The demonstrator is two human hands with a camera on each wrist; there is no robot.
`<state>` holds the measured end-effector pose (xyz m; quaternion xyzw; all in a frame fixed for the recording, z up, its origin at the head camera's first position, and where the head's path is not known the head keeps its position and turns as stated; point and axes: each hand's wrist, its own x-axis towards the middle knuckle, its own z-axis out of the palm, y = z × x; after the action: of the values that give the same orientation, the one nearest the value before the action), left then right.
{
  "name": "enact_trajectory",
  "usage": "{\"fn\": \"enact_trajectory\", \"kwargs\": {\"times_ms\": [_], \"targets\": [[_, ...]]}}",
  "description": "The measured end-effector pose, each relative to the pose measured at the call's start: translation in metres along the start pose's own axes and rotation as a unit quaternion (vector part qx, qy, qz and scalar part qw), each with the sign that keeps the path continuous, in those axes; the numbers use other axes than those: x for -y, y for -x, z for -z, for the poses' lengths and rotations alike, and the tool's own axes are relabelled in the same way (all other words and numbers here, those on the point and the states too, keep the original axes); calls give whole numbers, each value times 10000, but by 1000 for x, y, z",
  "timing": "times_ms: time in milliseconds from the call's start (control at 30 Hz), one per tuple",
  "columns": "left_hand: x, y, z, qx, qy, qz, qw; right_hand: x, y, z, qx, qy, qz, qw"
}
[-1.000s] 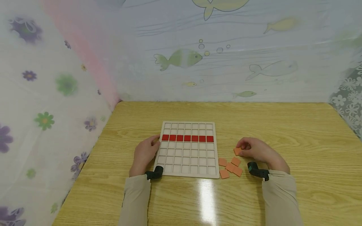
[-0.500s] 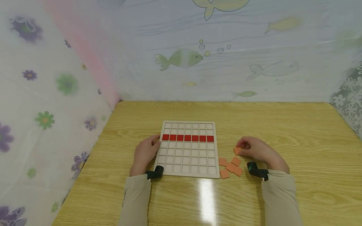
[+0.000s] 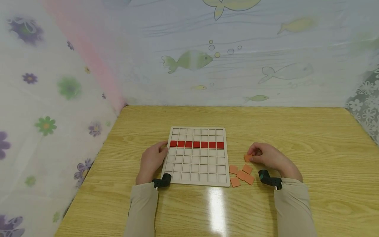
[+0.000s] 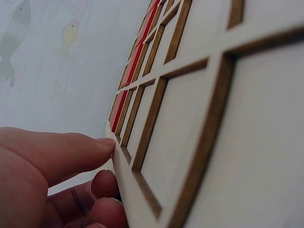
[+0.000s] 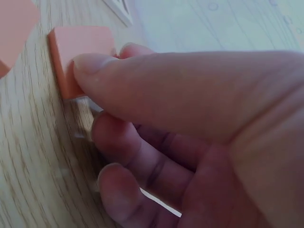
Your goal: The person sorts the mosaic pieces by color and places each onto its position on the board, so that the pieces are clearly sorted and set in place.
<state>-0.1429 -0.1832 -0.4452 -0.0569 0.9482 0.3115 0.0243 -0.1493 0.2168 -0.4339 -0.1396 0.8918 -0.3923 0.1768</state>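
My right hand [image 3: 267, 158] pinches a small orange square tile [image 3: 248, 158] between thumb and index finger. In the right wrist view, the thumb lies across the face of that tile [image 5: 80, 42], close over the table, with the other fingers curled below. A pale wooden grid board [image 3: 195, 186] lies flat to the left. Seven-wide rows of square recesses fill it, and one row carries red tiles [image 3: 196, 144]. My left hand [image 3: 151, 161] holds the board's left edge. In the left wrist view, its thumb tip meets the rim and the other fingertips curl against the side.
Several loose orange tiles [image 3: 240, 175] lie beside the board's lower right corner, some overlapping. The wood-grain table [image 3: 334, 158] runs back to a sheet printed with fish [image 3: 193, 61]. A flowered sheet [image 3: 47, 125] hangs along the left. Black wrist devices [image 3: 269, 179] sit by both cuffs.
Both hands stay almost where they were. The orange tile in the right hand has tilted slightly; the view has shifted a little.
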Motion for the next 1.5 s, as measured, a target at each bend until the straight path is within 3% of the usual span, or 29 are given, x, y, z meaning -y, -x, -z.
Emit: {"fn": "enact_trajectory", "kwargs": {"times_ms": [200,367,800,1200,1500], "targets": [[1,-1,-1,-13,-34,-38,10000,-1,-2,0,-33,-6,56,10000],[0,0,-1,-24,-4,-37,10000,-2,-3,0,-94,433,6,9990],[0,0,0,-37,-48,-70,10000,3,-6,-3,-351,444,-538,9969],[1,0,-1,-25,-49,-29,10000,8,-11,-7,-452,414,-191,9979],[0,0,0,-48,-52,-15,10000,11,-13,-9,-183,588,-41,9981]]}}
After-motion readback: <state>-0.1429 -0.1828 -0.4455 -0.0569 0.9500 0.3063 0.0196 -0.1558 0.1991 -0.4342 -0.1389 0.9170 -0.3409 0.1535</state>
